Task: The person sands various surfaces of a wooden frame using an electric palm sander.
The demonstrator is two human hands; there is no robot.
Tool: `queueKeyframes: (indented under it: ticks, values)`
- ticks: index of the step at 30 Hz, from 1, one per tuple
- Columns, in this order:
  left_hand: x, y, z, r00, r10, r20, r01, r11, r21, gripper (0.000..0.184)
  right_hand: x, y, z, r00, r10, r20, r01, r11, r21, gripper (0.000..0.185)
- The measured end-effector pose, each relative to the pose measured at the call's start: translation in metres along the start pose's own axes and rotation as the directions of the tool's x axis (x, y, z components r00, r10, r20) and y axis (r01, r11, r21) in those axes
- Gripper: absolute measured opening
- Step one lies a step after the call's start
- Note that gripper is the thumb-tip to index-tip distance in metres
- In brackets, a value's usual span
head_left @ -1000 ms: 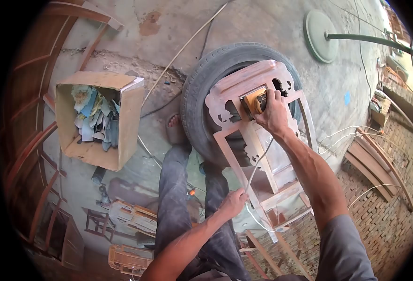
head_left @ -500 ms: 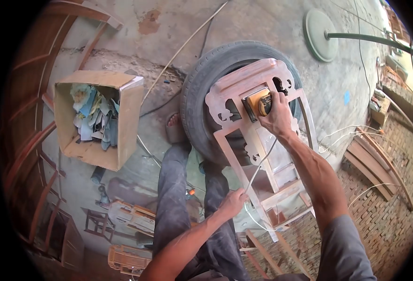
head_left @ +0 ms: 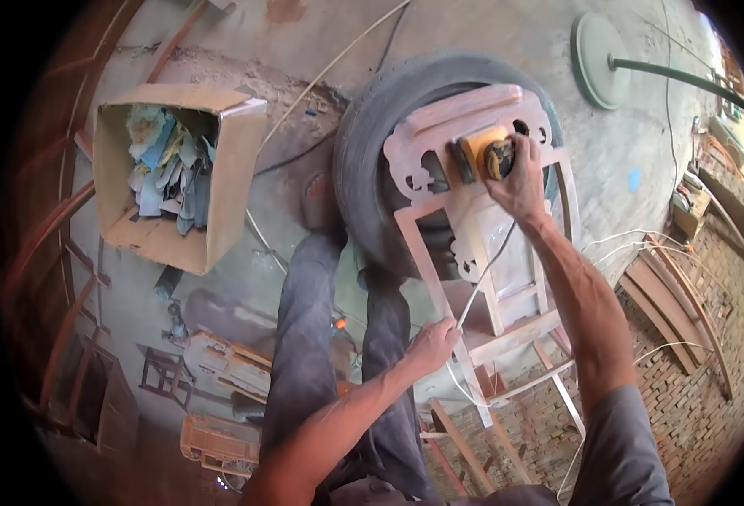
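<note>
A carved wooden chair frame (head_left: 475, 223) leans on a large tyre (head_left: 363, 126), its scrolled top rail at the far end. My right hand (head_left: 520, 177) is closed around a yellow-and-black electric sander (head_left: 477, 153), which is over the upper back panel just below the top rail. From the sander a pale power cord (head_left: 476, 291) runs down to my left hand (head_left: 434, 346). That hand is closed on the cord, right beside the frame's left side rail. Its fingers hide whether it grips the wood too.
A cardboard box (head_left: 239, 177) of sandpaper scraps stands to the left. At upper right is a round green stand base (head_left: 600, 63). Curved wooden pieces (head_left: 663, 304) lie on the brick paving at right. Cords trail across the floor, and more wooden frames (head_left: 224, 363) are at lower left.
The sander has shifted slightly to the right over the panel and appears more tilted. My left hand is a little further up and right with the cord. The whole view has also shifted.
</note>
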State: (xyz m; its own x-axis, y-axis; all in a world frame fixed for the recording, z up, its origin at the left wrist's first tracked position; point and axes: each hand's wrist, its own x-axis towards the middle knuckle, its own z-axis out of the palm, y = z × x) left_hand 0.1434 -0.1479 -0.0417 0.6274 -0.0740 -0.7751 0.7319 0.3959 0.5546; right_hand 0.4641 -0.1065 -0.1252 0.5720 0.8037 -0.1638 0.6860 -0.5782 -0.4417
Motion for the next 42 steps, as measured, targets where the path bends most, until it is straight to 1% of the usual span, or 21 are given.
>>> queueKeyframes:
  ticks: [2,3,5,7,10,13,14,16,19,20,23,24,25,27,29,31,32,34,38,40,42]
  values:
    - [0.003,0.0,0.002,1.0,0.005,-0.013,-0.005,1.0,-0.008,0.027,0.007,0.003,0.005,1.0,0.004,-0.013,-0.004,0.999,0.034,0.067]
    - [0.007,0.002,0.001,1.0,0.011,-0.02,-0.012,1.0,-0.012,0.027,0.01,0.004,0.007,0.999,-0.036,-0.031,0.037,0.999,0.033,0.067]
    - [0.006,0.011,-0.003,1.0,-0.005,-0.008,0.005,0.998,-0.059,0.026,0.013,0.006,0.008,0.998,-0.059,-0.036,0.059,0.998,0.006,0.065]
    - [0.004,0.011,-0.001,1.0,-0.029,-0.002,0.029,0.996,-0.085,0.026,0.005,0.003,0.007,0.999,-0.034,-0.022,0.034,0.999,0.013,0.065]
    - [0.0,0.001,0.003,0.999,-0.046,-0.001,0.046,0.998,0.038,0.027,-0.008,0.003,0.0,1.0,0.027,0.002,-0.027,1.0,0.008,0.064]
    - [-0.004,-0.014,0.01,0.999,-0.013,-0.032,0.013,1.0,0.021,0.029,-0.02,0.001,-0.004,0.998,0.052,-0.017,-0.052,0.999,0.001,0.063]
    - [-0.004,-0.019,0.013,1.0,-0.023,-0.019,0.023,0.999,0.023,0.029,-0.022,0.001,-0.004,0.998,0.061,-0.018,-0.061,0.998,-0.001,0.062]
    - [-0.004,-0.012,0.01,0.999,-0.043,0.007,0.043,0.999,0.029,0.029,-0.019,0.001,-0.004,0.998,0.054,-0.014,-0.054,0.999,-0.006,0.064]
    - [0.0,0.0,0.007,0.999,-0.038,-0.028,0.039,0.999,0.01,0.029,-0.003,0.0,0.003,0.998,0.052,-0.037,-0.052,0.999,0.004,0.066]
    - [0.003,0.004,0.004,0.999,-0.026,-0.034,0.027,1.0,0.009,0.028,0.004,0.0,0.005,0.999,0.022,-0.04,-0.021,1.0,0.007,0.067]
    - [0.002,0.012,-0.001,0.999,0.02,-0.042,-0.019,1.0,0.009,0.028,0.012,-0.009,-0.005,0.996,0.088,-0.024,-0.087,0.995,0.053,0.068]
    - [-0.003,0.011,0.0,0.999,0.043,-0.032,-0.042,0.999,0.018,0.027,0.011,-0.007,-0.009,0.995,0.09,-0.045,-0.088,0.995,0.043,0.07]
    - [-0.009,0.01,0.004,0.998,0.067,-0.016,-0.066,0.997,0.029,0.026,0.006,-0.009,-0.018,0.997,0.08,0.014,-0.08,0.997,0.017,0.07]
    - [-0.024,0.008,0.013,0.998,0.049,0.028,-0.049,0.999,-0.015,0.025,-0.009,-0.012,-0.044,0.991,0.069,0.118,-0.064,0.997,-0.051,0.072]
    - [-0.036,0.01,0.026,0.993,0.067,0.094,-0.064,0.997,-0.037,0.024,-0.031,-0.014,-0.053,0.956,0.172,0.237,-0.172,0.985,-0.021,0.076]
    - [-0.048,0.009,0.037,0.981,0.095,0.167,-0.09,0.995,-0.04,0.023,-0.049,-0.012,-0.059,0.937,0.144,0.319,-0.113,0.987,-0.111,0.079]
    - [-0.052,0.009,0.042,0.98,0.107,0.168,-0.103,0.994,-0.033,0.023,-0.055,-0.011,-0.055,0.936,0.156,0.315,-0.12,0.984,-0.132,0.081]
    - [-0.061,0.016,0.046,0.978,0.115,0.173,-0.113,0.993,-0.019,0.023,-0.053,-0.015,-0.05,0.924,0.208,0.32,-0.161,0.973,-0.165,0.081]
    - [-0.063,0.03,0.038,0.987,0.093,0.133,-0.082,0.993,-0.082,0.023,-0.039,-0.013,-0.043,0.913,0.272,0.304,-0.224,0.957,-0.185,0.078]
    - [-0.061,0.035,0.032,0.988,0.063,0.139,-0.052,0.995,-0.085,0.022,-0.027,-0.012,-0.043,0.893,0.291,0.344,-0.231,0.951,-0.206,0.078]
    - [-0.058,0.034,0.032,0.991,0.093,0.097,-0.085,0.992,-0.089,0.022,-0.019,-0.015,-0.043,0.873,0.315,0.373,-0.247,0.944,-0.219,0.075]
